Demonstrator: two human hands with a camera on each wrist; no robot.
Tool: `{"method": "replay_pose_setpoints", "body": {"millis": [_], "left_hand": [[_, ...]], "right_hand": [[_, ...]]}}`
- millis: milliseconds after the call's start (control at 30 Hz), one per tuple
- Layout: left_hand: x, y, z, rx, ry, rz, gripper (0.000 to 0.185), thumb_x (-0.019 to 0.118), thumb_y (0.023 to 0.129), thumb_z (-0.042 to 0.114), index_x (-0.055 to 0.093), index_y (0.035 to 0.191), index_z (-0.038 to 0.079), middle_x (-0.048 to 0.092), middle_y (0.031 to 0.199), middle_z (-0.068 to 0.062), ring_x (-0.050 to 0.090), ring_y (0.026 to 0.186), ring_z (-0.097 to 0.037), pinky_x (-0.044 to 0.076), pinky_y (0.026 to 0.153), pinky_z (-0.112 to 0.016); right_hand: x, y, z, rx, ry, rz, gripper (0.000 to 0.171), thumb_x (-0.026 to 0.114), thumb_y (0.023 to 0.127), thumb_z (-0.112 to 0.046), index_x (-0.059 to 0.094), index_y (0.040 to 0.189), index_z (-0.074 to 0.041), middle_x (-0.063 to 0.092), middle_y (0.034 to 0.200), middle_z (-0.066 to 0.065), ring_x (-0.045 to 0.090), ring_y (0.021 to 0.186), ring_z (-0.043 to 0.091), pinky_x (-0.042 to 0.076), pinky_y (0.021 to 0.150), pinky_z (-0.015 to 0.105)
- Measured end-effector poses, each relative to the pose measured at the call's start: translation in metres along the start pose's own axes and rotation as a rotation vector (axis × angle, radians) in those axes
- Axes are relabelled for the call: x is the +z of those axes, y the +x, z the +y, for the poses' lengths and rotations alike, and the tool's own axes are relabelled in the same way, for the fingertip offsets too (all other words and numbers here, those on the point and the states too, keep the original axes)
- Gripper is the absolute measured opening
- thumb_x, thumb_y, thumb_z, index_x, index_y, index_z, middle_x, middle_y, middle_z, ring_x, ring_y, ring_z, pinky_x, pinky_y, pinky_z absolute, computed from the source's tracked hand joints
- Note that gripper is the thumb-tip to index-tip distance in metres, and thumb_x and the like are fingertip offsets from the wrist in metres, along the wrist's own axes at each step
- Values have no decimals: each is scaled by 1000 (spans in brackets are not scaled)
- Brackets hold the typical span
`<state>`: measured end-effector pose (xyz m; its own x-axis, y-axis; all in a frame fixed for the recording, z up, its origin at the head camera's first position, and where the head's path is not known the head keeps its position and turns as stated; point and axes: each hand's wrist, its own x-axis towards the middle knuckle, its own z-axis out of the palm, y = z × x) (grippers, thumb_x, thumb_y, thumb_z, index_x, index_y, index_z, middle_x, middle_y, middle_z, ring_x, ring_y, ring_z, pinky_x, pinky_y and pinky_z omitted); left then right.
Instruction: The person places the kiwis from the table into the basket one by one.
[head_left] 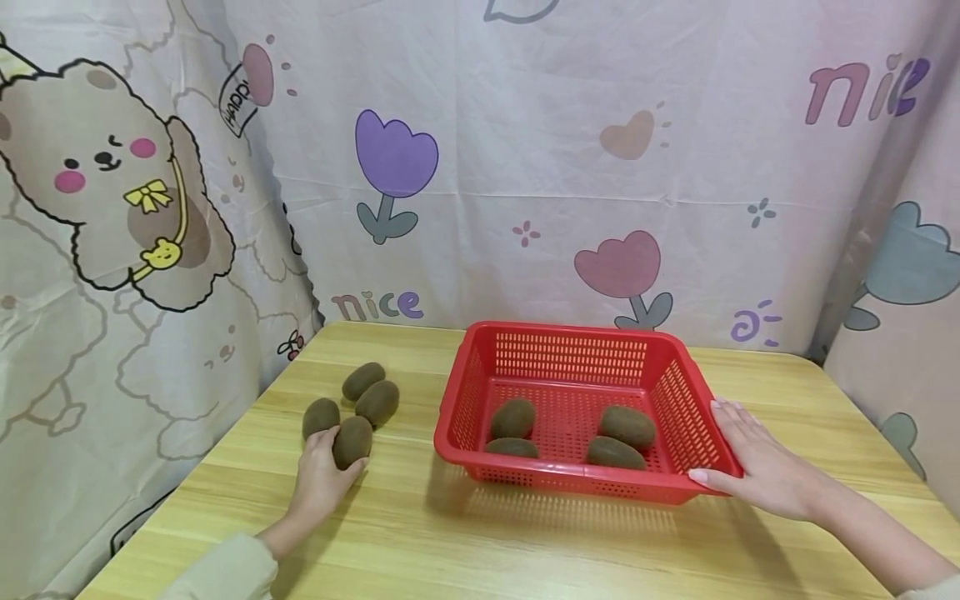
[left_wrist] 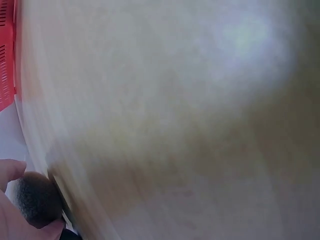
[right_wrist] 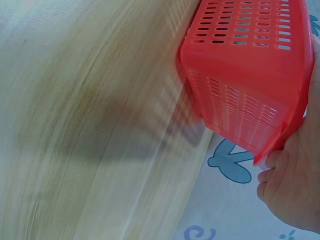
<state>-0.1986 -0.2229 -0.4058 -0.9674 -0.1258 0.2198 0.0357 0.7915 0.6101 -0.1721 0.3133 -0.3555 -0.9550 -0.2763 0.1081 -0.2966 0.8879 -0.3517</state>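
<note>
The left hand (head_left: 318, 479) curls round a kiwi (head_left: 352, 441) on the table (head_left: 420, 542), left of the red basket (head_left: 480, 392). The right hand (head_left: 757, 462) grips the basket's rim. The kiwi looks light, fuzzy and bruisable: best cupped gently around its middle.

A perforated red basket (head_left: 577, 358) and fuzzy brown kiwis (head_left: 352, 442) are set on a pale wood-grain table (head_left: 525, 542), backed by a pastel tulip-and-bear cartoon cloth (head_left: 480, 167).
</note>
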Motion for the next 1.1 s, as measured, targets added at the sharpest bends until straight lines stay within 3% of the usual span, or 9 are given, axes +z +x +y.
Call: {"method": "replay_pose_setpoints", "body": {"millis": [67,200,233,300,433,567,700,800,1100], "left_hand": [[0,0,1,-4,4,-2,64,68,80,8,36,128,-21,37,128,-38,45,113,-54,43,91,-59],[-1,0,1,4,1,3,62,67,81,7,37,128,-20,39,127,-39,46,112,-53,44,90,-59],[-1,0,1,10,1,9,61,67,81,7,38,128,-20,40,126,-38,46,112,-53,44,90,-59],[-1,1,-1,30,-1,26,60,68,80,7,41,126,-20,43,124,-38,48,111,-53,45,90,-58],[-2,2,-2,76,3,57,55,70,78,7,48,120,-20,50,118,-38,54,105,-51,49,85,-55],[-4,2,1,98,-4,61,50,71,77,7,52,116,-19,54,115,-36,57,100,-48,52,80,-52],[-5,2,4,102,-10,46,48,72,77,8,55,114,-17,55,115,-35,59,97,-47,54,76,-49],[-5,2,5,100,-16,36,48,72,76,8,56,114,-16,56,116,-35,60,97,-45,54,75,-47],[-4,6,13,176,-92,42,45,75,73,6,60,112,-11,63,103,-25,65,85,-30,55,67,-32]], "right_hand": [[0,0,0,0,-1,0,96,59,84,-48,11,145,8,14,149,33,11,136,51,-21,107,20],[0,0,0,13,15,-9,96,59,84,-48,10,146,7,13,149,33,10,136,51,-15,114,40],[0,0,0,14,16,-9,96,59,84,-48,10,146,7,13,149,33,10,136,51,-15,114,40],[0,0,0,11,16,-7,96,60,84,-48,10,146,7,13,149,33,11,136,51,-16,114,36],[0,0,0,-5,4,1,96,60,84,-48,11,145,7,14,149,33,12,135,51,-22,102,14],[0,0,0,-4,7,0,96,60,84,-48,11,145,7,14,149,32,12,135,51,-21,104,16],[0,0,0,8,20,-7,97,60,84,-49,11,146,7,13,149,32,11,135,51,-15,114,38],[0,0,-1,16,31,-12,97,60,83,-49,10,146,6,13,149,32,11,136,51,-3,114,56],[-1,0,-1,14,37,-8,97,61,83,-48,10,146,6,13,149,33,11,135,52,6,109,65]]}}
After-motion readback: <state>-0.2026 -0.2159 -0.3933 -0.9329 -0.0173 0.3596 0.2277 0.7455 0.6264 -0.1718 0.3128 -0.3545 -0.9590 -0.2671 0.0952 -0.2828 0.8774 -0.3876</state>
